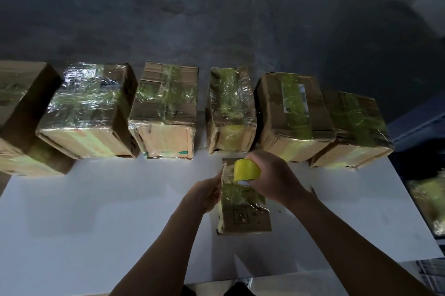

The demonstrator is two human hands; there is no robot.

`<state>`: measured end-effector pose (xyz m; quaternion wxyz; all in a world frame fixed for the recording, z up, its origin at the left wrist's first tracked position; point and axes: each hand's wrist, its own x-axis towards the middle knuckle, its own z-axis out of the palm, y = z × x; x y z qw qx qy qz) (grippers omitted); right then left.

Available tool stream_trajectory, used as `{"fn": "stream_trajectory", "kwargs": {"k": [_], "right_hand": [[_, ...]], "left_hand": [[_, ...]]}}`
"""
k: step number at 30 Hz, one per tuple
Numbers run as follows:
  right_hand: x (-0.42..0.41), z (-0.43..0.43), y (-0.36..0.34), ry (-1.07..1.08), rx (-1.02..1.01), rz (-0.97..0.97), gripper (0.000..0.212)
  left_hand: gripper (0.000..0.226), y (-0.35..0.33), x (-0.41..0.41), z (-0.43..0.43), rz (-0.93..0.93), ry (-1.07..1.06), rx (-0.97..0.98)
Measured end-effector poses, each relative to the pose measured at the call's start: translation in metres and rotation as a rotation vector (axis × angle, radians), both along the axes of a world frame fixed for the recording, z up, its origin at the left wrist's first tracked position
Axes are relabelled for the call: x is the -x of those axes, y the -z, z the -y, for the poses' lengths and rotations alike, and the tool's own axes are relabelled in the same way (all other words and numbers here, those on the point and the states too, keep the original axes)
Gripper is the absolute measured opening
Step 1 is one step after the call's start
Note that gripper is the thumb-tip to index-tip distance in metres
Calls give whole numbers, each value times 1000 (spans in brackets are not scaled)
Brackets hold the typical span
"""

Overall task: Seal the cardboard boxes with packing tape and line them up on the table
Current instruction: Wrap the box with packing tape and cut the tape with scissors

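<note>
Left hand clasped the box at 9 o'clock, right hand gripped the roll at 12; the tape, I judged, needed a taut, centred pull.

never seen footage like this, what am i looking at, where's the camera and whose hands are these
There is no machine here: these are a person's two bare hands. The single picture comes from a wide-angle camera worn on the person's head, looking forward and down, so both arms reach in from the bottom edge. A white table carries a row of six cardboard boxes along its far edge, all wrapped in shiny tape. Nearer the person lies one small box. The left hand grips its left side, and the right hand holds a yellow tape roll over its far end.
</note>
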<state>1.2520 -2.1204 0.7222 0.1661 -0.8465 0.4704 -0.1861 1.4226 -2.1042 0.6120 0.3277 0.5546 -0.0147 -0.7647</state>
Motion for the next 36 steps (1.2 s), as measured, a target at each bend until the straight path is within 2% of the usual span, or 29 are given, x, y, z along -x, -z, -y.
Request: {"fn": "stream_trajectory", "kwargs": {"k": [3,5,7,9,10,13,17,20,24,29,33,36], "right_hand": [[1,0,0,-11,-3,8,40],[2,-1,0,-19,-3,13,41],[3,-1,0,-23,6,6,44],[6,0,0,-14,9,0,48],[8,0,-1,-12,5,-4,50],[9,-2,0,-34,7,-24,49],[8,-1,0,-22,28,-41,51],[8,1,-2,-21,30,-37,48],[5,-1,-1,-18,11,-38,49],[9,0,-6,-78,-124,16,53],[27,1,-10,-104,-240,-46,55],[37,6,-18,-87,-249,-94,53]], "left_hand": [[27,-3,2,0,-48,-44,-34],[27,2,9,2,138,-70,-10],[46,7,17,5,407,-61,63],[71,16,22,2,469,-43,86],[76,19,24,-3,456,-26,75],[67,15,29,-14,495,12,82],[48,1,32,-15,793,-52,211],[45,-17,29,-18,789,-106,349],[31,-34,31,-25,954,111,489],[34,-32,39,-22,1182,208,479],[31,-38,46,-24,1237,197,458],[27,-38,49,-26,1271,183,500]]}}
